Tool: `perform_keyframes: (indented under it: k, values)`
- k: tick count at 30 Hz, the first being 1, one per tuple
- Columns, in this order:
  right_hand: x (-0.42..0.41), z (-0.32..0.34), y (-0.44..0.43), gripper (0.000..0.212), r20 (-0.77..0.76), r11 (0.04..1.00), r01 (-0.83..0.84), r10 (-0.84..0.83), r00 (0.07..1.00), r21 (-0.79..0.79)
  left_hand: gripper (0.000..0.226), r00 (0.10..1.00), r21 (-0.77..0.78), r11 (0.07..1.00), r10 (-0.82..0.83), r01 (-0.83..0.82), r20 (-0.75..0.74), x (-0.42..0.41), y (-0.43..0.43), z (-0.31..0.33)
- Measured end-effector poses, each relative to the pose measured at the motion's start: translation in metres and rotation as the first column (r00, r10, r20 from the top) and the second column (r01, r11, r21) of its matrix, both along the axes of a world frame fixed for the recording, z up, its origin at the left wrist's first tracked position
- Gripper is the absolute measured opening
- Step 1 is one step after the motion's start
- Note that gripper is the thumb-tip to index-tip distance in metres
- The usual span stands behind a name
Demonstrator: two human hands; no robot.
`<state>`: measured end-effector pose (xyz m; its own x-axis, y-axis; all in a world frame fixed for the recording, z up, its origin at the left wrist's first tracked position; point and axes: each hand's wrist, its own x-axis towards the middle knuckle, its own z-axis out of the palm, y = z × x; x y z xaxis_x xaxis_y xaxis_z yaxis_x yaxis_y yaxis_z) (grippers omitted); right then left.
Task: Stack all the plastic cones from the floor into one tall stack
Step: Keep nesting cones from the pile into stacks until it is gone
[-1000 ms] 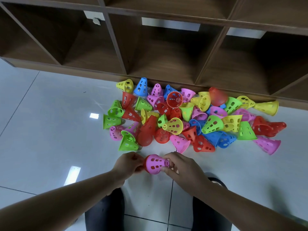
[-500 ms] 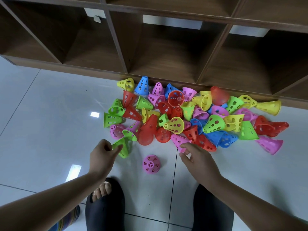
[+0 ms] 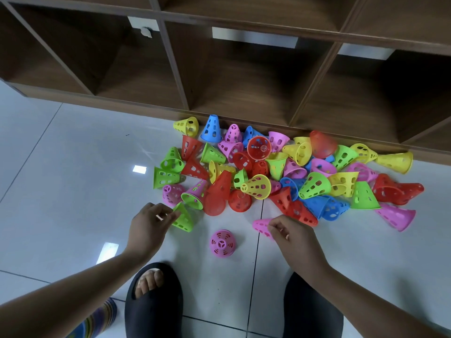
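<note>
A heap of several perforated plastic cones [image 3: 280,172] in red, green, yellow, blue and pink lies on the white tiled floor against a shelf. A pink cone [image 3: 222,243] stands upright, tip up, alone on the tile between my hands. My left hand [image 3: 148,228] pinches the narrow end of a green cone [image 3: 183,219] at the heap's near left edge. My right hand [image 3: 290,234] pinches a pink cone [image 3: 261,226] lying on its side by the heap's near edge; my fingers hide its wide end.
A dark wooden shelf unit [image 3: 244,76] with open compartments runs along the back, right behind the heap. My two feet in black slippers [image 3: 153,303] stand at the bottom of the view. Bare white tile [image 3: 73,179] spreads to the left.
Both hands let go of the pink cone, which now stands alone on the floor. The left hand went to the green cone, the right hand to a pink cone at the heap's edge.
</note>
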<state>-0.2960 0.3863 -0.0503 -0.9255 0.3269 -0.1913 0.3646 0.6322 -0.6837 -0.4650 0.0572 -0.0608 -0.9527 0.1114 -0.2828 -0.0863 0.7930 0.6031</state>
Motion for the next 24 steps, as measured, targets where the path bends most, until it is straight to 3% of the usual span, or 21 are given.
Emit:
perform_keyframes:
  k: [3,8,11,15,18,21,24]
  values:
    - [0.001,0.006,-0.001,0.01,0.004,0.998,0.044,-0.044,0.999,-0.055,0.018,0.997,0.135,0.991,0.0,-0.01,0.072,0.009,0.008,0.01]
    - [-0.002,0.017,-0.004,0.03,0.058,0.915,0.195,-0.187,0.981,-0.352,0.021,0.98,0.379,0.924,-0.038,-0.039,0.194,0.022,0.032,0.038]
    - [-0.009,0.022,-0.002,0.02,0.123,0.752,0.317,-0.304,0.945,-0.578,0.03,0.946,0.457,0.888,-0.111,-0.042,0.303,0.029,0.046,0.046]
    - [-0.013,0.027,-0.003,0.016,0.272,0.411,0.412,-0.358,0.893,-0.813,0.037,0.89,0.465,0.885,-0.215,0.003,0.403,0.042,0.054,0.04]
    - [-0.014,0.03,-0.01,0.019,0.325,0.305,0.421,-0.319,0.89,-0.854,0.038,0.873,0.416,0.909,-0.233,0.038,0.428,0.051,0.057,0.031]
    - [-0.011,0.028,-0.019,0.02,0.343,0.315,0.397,-0.216,0.914,-0.862,0.033,0.863,0.343,0.937,-0.226,0.066,0.452,0.056,0.058,0.023]
    - [-0.005,0.023,-0.029,0.016,0.319,0.493,0.31,-0.069,0.945,-0.813,0.031,0.866,0.311,0.947,-0.22,0.079,0.448,0.056,0.059,0.02]
